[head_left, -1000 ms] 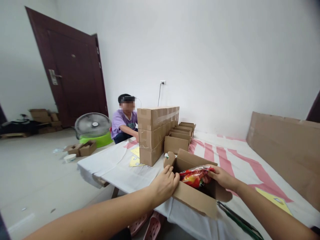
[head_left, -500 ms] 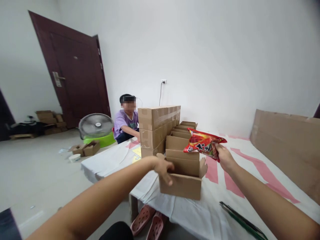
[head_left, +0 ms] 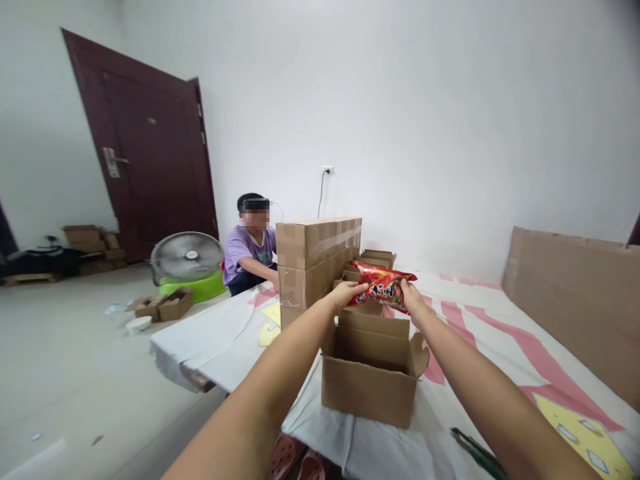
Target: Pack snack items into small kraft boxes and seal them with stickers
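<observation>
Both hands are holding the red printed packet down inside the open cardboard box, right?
Not inside: the head view shows the red printed packet held up outside the open cardboard box. Left hand and right hand do both hold it.

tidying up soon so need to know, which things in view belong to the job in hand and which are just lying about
In the job:
- red packet, in left hand and right hand
- open cardboard box
- probably the stacked taped boxes

Seemingly lying about:
- fan
- white bowl
- pink shoes
- green-and-black tool, unused now
</observation>
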Motion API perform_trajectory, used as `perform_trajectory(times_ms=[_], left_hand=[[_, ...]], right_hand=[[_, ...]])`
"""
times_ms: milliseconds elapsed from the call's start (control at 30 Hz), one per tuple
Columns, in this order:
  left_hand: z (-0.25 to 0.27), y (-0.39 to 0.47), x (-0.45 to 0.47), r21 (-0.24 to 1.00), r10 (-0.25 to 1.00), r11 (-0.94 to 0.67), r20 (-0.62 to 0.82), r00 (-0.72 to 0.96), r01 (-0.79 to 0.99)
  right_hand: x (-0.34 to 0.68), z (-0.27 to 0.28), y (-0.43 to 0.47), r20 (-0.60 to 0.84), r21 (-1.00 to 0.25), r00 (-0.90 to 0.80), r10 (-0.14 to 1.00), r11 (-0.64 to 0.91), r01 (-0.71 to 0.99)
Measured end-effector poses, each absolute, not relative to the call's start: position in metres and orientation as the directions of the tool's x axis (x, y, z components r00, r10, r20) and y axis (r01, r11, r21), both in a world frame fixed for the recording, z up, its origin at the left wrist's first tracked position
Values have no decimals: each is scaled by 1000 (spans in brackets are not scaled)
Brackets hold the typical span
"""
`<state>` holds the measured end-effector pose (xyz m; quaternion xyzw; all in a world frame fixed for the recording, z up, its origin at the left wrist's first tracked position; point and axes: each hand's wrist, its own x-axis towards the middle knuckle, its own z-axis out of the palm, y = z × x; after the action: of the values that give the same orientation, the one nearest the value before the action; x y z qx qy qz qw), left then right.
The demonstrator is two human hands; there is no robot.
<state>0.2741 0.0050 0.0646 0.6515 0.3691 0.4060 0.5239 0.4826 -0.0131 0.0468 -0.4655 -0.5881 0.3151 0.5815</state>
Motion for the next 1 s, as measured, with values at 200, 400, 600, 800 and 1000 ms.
perform_trajectory(times_ms=[200,400,600,800,1000], left_hand=[[58,5,268,975,931,-216,193,309,44],[59,-12,271,925,932,-345,317,176,158],[63,-73,296,833,872,-488,476,112,261],[69,-140,295,691,707,-686,557,437,229],[65,-148,271,191,619,-784,173,767,590]], right_hand=[[472,42,-28,359,-926,99,928,341,162],[479,45,-43,408,-906,110,906,386,175],[491,52,-89,472,-877,25,881,467,115],[515,52,-163,419,-908,62,906,419,28],[541,14,-216,336,-931,239,911,360,-63]])
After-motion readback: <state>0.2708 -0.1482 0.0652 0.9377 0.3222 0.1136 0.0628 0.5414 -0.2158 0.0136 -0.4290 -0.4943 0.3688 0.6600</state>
